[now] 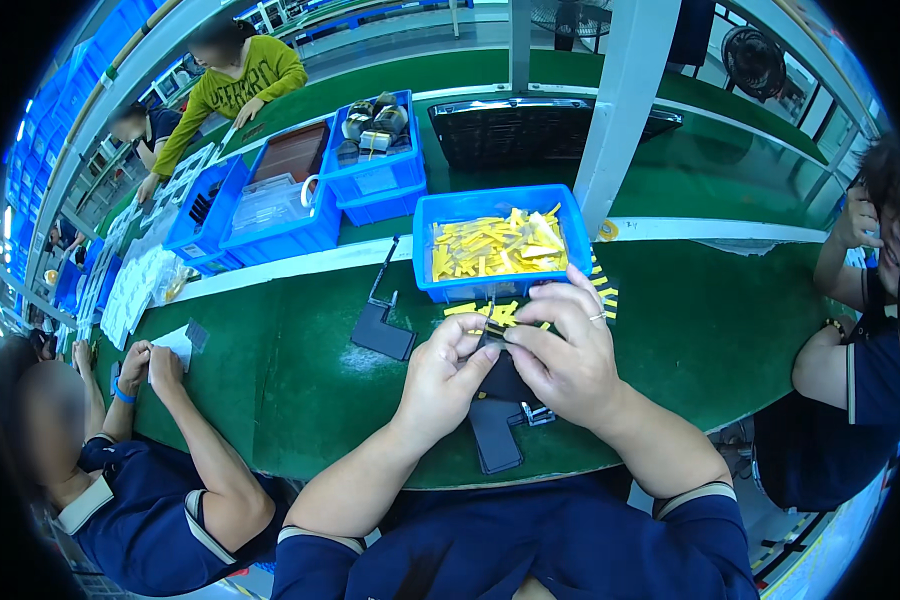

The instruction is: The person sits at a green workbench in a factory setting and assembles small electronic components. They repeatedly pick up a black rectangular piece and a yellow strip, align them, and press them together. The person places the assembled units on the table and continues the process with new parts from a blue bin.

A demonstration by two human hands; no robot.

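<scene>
My left hand (pixel 444 372) and my right hand (pixel 572 345) meet just in front of the blue bin, fingers closed. Between their fingertips is a small dark piece with a yellow strip (pixel 495 331); its exact kind is partly hidden. A black flat part (pixel 508 382) shows below the fingers, and I cannot tell whether it is joined to that piece. Close to my body lies a black L-shaped part (pixel 494 440) with a metal bracket at its side. Left of my hands rests another black L-shaped part (pixel 383 333) with a thin upright arm.
Behind my hands stands a blue bin (pixel 428 283) of yellow strips (pixel 500 245); more strips (pixel 604 285) lie around it. Blue bins (pixel 320 225) stand back left, near a metal post (pixel 625 110). Co-workers sit left (pixel 160 500) and right (pixel 820 440); another (pixel 235 85) reaches across farther back.
</scene>
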